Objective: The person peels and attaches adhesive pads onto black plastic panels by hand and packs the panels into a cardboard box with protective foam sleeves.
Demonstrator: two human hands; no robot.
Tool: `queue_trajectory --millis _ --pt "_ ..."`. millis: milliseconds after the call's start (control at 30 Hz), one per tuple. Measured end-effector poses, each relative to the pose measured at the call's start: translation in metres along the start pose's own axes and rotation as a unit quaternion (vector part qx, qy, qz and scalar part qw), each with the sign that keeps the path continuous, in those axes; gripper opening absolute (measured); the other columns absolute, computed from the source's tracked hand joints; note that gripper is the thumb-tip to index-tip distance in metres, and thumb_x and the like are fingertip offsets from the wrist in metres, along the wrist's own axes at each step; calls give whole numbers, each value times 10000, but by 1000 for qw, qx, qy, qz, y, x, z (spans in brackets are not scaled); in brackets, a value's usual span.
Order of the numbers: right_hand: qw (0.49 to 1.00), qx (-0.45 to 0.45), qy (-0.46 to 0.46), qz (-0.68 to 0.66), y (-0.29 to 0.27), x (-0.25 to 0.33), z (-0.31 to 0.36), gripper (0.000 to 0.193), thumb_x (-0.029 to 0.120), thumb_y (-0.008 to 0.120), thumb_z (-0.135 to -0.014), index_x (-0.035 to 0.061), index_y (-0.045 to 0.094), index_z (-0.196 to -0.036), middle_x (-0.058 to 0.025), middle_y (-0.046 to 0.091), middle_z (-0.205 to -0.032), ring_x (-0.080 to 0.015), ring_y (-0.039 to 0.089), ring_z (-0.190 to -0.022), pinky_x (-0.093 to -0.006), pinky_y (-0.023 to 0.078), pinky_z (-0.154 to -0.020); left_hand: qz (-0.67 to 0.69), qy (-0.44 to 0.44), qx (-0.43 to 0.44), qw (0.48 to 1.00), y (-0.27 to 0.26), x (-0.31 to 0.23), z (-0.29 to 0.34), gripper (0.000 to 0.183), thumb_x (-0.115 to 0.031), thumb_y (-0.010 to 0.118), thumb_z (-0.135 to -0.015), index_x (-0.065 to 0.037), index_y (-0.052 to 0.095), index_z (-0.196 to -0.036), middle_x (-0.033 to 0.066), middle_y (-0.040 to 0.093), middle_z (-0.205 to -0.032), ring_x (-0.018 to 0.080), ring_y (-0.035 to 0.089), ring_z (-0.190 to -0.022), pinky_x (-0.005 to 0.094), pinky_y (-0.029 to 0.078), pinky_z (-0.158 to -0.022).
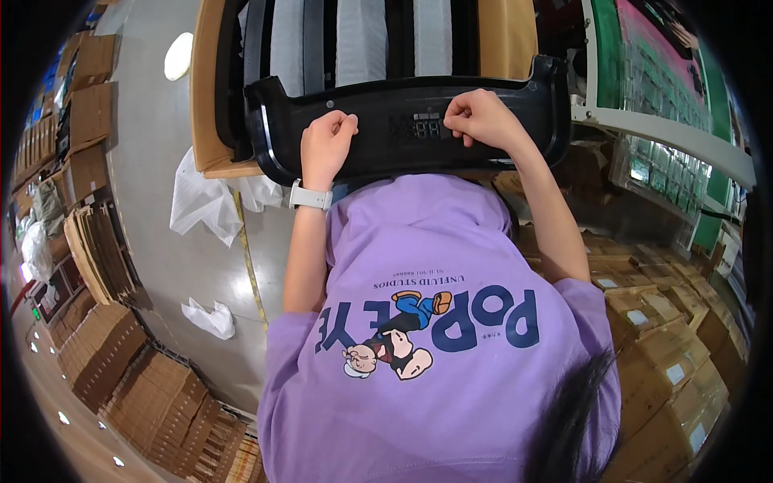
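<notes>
A glossy black plastic panel (374,153) with raised, curved ends lies across my lap, against the open carton. Near its middle is a display area (425,129) with pale digit-shaped segments and small marks. My right hand (483,119) is at the right edge of that area, thumb and forefinger pinched together on the surface. Whatever they pinch, if anything, is too small to make out. On the left part of the panel rests my left hand (326,146), its fingers curled in and the thumb against them. Its fingertips are partly hidden.
Beyond the panel, an open carton (211,105) holds several dark parts between white foam sheets (362,44). Foam scraps (211,318) lie on the grey floor (165,201). Cardboard boxes (668,362) stand at right, stacked cartons (153,394) at left. A white rail (660,129) runs at right.
</notes>
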State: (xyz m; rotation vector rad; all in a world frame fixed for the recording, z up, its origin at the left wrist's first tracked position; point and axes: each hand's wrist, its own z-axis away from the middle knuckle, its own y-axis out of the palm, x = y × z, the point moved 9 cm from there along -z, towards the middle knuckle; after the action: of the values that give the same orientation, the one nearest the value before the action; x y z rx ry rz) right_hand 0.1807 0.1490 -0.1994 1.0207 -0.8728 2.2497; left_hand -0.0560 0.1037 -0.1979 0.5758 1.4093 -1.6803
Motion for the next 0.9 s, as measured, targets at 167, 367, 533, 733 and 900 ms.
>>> queue_trajectory --millis 167,367,533,733,900 --pt "1000 -12 4 6 1 2 2 116 77 605 -770 -33 633 -748 -63 619 -602 -113 579 -459 -237 468 -489 -9 3 6 1000 3 -1 1 291 -252 586 -835 3 603 -695 76 540 -523 160 505 -473 301 362 -495" --pt "999 -36 7 33 -1 5 3 126 94 609 -765 -27 641 -752 -75 624 -598 -125 581 -456 -243 476 -498 -5 11 1 1000 3 -1 -1 292 -255 583 -836 0 604 -695 73 528 -515 168 499 -468 311 357 -490" --pt "960 -141 -96 224 -9 22 8 151 158 650 -756 8 641 -745 -91 620 -594 -184 605 -515 -277 484 -551 -20 9 8 1000 3 -3 -4 292 -260 584 -832 -5 607 -691 75 524 -513 170 500 -465 313 355 -487" --pt "960 -129 -74 236 -12 27 14 249 255 696 -730 42 600 -641 -110 637 -657 -270 637 -660 -352 502 -620 -18 1 11 1000 3 -2 2 284 -262 586 -823 -13 609 -690 71 523 -513 175 503 -471 317 358 -494" --pt "981 -104 21 165 -12 7 13 317 259 756 -696 19 561 -627 -93 565 -532 -211 587 -517 -313 464 -525 89 -37 65 993 8 3 0 329 -268 566 -877 -15 608 -672 25 493 -477 105 450 -417 269 311 -424"
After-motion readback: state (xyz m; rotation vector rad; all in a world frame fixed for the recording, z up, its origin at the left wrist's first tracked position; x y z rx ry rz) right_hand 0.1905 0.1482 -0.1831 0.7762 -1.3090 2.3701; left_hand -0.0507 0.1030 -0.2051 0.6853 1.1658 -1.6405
